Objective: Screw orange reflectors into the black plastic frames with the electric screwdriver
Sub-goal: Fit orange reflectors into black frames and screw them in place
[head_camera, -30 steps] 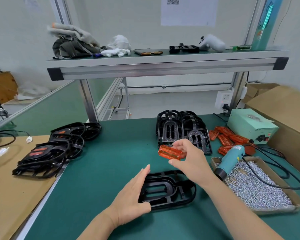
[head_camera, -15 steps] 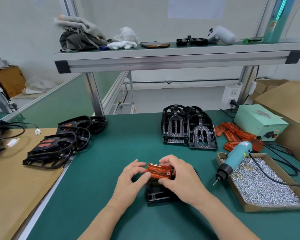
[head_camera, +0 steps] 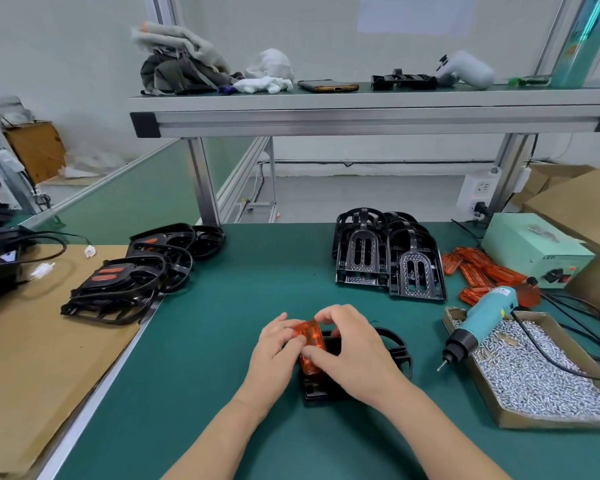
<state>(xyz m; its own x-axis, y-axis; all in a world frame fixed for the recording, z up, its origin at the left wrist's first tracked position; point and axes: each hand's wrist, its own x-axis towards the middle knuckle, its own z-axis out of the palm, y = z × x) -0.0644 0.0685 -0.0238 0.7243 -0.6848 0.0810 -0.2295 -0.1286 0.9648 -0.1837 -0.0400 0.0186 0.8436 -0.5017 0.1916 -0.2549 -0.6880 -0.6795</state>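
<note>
An orange reflector (head_camera: 309, 344) lies lengthwise on a black plastic frame (head_camera: 395, 348) in the middle of the green mat. My left hand (head_camera: 278, 355) pinches the reflector's left edge, and my right hand (head_camera: 350, 348) curls over its right side and near end, hiding most of the frame. The teal electric screwdriver (head_camera: 478, 317) rests on the rim of the screw box, tip pointing down to the left, with no hand on it. A heap of loose orange reflectors (head_camera: 478, 271) lies at the right rear.
A cardboard box of silver screws (head_camera: 534, 372) sits to the right. Stacked empty black frames (head_camera: 385, 258) stand behind the hands. Frames with reflectors fitted (head_camera: 125, 278) pile up at the left by a cardboard sheet (head_camera: 32, 358). A pale green power unit (head_camera: 534, 251) stands far right.
My right hand brought the reflector down from above the mat onto the frame. My left hand moved from the frame's edge onto the reflector. The reflector turned from crosswise to lengthwise.
</note>
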